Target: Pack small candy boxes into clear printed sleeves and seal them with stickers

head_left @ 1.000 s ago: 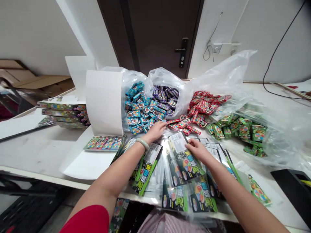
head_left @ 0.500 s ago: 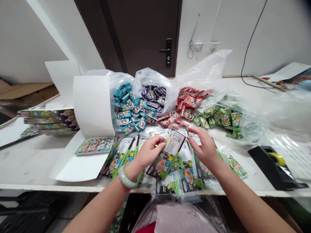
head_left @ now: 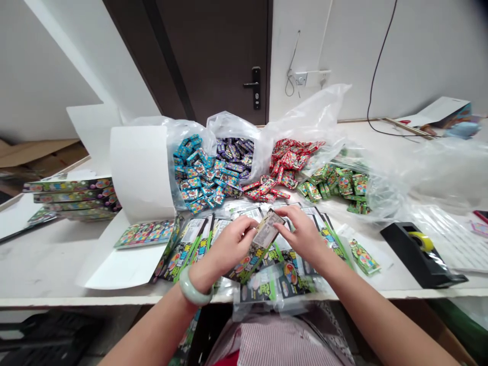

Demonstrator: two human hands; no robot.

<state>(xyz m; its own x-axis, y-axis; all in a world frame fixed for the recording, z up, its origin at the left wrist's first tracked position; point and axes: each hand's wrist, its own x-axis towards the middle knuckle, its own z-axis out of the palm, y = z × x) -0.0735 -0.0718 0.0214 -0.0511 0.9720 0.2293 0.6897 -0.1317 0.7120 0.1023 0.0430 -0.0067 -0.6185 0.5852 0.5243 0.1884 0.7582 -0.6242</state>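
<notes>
My left hand (head_left: 227, 247) and my right hand (head_left: 300, 235) both pinch the top of one flat printed pouch (head_left: 254, 249), held tilted just above the table's front edge. Under it lies a spread of several similar green-and-black pouches (head_left: 190, 244). A pale green bangle (head_left: 192, 292) circles my left wrist. Behind the pouches are open clear plastic bags of small candy packets: blue ones (head_left: 196, 173), purple ones (head_left: 234, 155), red ones (head_left: 290, 160) and green ones (head_left: 341, 183).
A white folded card (head_left: 141, 168) stands at the left, with a flat colourful box (head_left: 147, 233) at its foot. A stack of similar boxes (head_left: 70, 195) lies further left. A black tape dispenser (head_left: 419, 249) sits at the right. A dark door (head_left: 213, 56) is behind.
My left hand drew back from the candy piles and took hold of a pouch. My right hand joined it at the pouch's top. The view swung slightly to the right.
</notes>
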